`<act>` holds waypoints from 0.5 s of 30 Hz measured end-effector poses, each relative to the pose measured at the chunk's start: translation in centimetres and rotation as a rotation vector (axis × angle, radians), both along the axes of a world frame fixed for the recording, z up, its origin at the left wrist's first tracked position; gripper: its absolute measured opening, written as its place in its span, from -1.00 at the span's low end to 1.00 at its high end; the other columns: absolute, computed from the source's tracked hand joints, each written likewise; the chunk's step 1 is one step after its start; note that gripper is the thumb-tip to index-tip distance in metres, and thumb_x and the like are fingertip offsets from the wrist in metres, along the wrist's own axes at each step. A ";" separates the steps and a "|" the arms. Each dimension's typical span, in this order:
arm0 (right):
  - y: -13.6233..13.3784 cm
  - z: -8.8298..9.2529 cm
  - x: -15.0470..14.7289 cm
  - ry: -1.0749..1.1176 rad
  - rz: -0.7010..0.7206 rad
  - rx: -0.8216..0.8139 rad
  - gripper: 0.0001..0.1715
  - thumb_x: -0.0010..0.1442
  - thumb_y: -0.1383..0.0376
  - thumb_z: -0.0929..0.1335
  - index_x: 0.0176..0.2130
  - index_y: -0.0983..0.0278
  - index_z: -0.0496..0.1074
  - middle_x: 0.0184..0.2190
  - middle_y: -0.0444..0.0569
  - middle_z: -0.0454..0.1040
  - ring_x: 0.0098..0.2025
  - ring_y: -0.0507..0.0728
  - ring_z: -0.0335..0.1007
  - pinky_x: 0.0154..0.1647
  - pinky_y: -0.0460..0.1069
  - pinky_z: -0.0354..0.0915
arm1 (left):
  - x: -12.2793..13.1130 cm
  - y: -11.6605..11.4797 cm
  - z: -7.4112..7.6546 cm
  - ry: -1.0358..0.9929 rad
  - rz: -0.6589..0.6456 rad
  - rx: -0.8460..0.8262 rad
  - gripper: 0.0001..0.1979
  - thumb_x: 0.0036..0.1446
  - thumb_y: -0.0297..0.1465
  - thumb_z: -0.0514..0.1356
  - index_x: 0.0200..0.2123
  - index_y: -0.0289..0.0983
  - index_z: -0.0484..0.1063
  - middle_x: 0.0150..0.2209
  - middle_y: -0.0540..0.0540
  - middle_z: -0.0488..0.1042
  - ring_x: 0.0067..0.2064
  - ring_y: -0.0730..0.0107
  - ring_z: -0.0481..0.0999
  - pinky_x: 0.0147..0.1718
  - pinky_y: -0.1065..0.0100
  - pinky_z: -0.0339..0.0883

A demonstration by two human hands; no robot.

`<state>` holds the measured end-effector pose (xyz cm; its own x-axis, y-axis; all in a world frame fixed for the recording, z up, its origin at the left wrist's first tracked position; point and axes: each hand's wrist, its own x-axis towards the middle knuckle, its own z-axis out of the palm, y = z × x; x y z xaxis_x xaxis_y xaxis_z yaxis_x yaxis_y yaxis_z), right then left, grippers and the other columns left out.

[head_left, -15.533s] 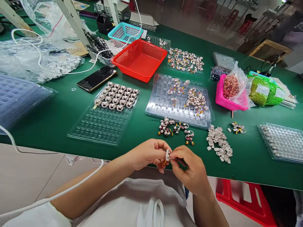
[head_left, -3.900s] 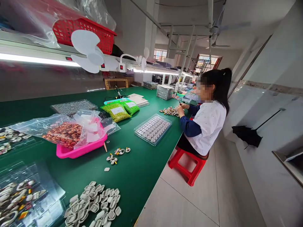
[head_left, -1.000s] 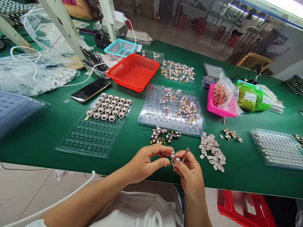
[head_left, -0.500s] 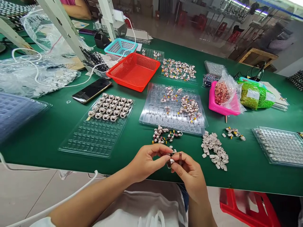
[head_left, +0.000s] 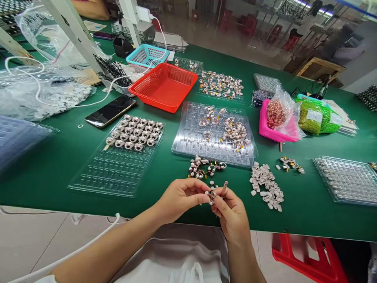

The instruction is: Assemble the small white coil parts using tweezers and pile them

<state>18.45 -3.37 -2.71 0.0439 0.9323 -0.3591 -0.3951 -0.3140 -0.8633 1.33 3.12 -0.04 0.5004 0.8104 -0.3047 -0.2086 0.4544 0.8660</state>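
Near the table's front edge, my left hand [head_left: 184, 198] pinches a small shell-like part [head_left: 211, 196] between thumb and fingers. My right hand [head_left: 232, 212] grips the same part from the other side and also holds a thin brown stick [head_left: 224, 188] that points upward. Fingers hide much of the part. Just beyond my hands lies a small pile of wired parts [head_left: 198, 167]. To the right is a heap of loose light-grey caps [head_left: 266, 182]. A clear tray [head_left: 112, 173] on the left carries rows of silvery shells [head_left: 138, 131].
Behind are a stacked clear tray [head_left: 185, 137] with wired parts, a red basket [head_left: 167, 92], a blue basket [head_left: 147, 56] and a pink basket [head_left: 275, 135]. A phone [head_left: 110, 111] lies left. Another tray [head_left: 350, 182] sits right. A person's arm [head_left: 91, 8] shows at top left.
The part between my hands has turned, showing more of its pale rounded pieces. The stick in my right hand now leans more to the right. The view has shifted slightly.
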 end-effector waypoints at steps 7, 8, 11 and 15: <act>-0.3 0.9 0.0 -0.218 0.054 0.103 -0.78 0.24 0.14 0.46 -0.24 0.24 0.51 -0.39 -0.11 0.41 -0.42 0.00 0.24 -0.44 -0.09 0.20 | -0.2 -0.2 0.1 0.198 0.016 0.169 -0.84 0.00 -0.36 0.39 -0.35 -0.32 0.55 -0.42 -0.06 0.62 -0.37 0.35 0.58 -0.31 0.35 0.46; -0.3 1.2 0.0 -0.297 0.067 0.141 -0.81 0.27 0.15 0.44 -0.24 0.24 0.51 -0.37 -0.11 0.42 -0.40 0.02 0.26 -0.41 -0.08 0.22 | -0.2 -0.2 0.1 0.269 0.012 0.261 -0.86 0.02 -0.38 0.37 -0.35 -0.31 0.56 -0.42 -0.07 0.62 -0.37 0.34 0.59 -0.31 0.35 0.46; -0.3 2.3 0.4 -0.571 0.136 0.315 -0.90 0.32 0.24 0.38 -0.23 0.21 0.50 -0.32 -0.07 0.45 -0.32 0.07 0.34 -0.34 -0.06 0.27 | -0.5 -0.3 0.2 0.445 0.001 0.600 -0.92 0.07 -0.44 0.30 -0.33 -0.30 0.58 -0.40 -0.08 0.64 -0.36 0.34 0.59 -0.30 0.36 0.45; 0.2 3.0 1.0 -0.832 0.252 0.562 -0.87 0.33 0.37 0.35 -0.15 0.18 0.50 -0.27 -0.05 0.51 -0.30 0.09 0.39 -0.36 -0.06 0.28 | -0.6 -0.2 -0.1 0.525 -0.012 0.954 -0.85 0.09 -0.50 0.24 -0.27 -0.29 0.60 -0.37 -0.11 0.66 -0.34 0.31 0.61 -0.31 0.35 0.45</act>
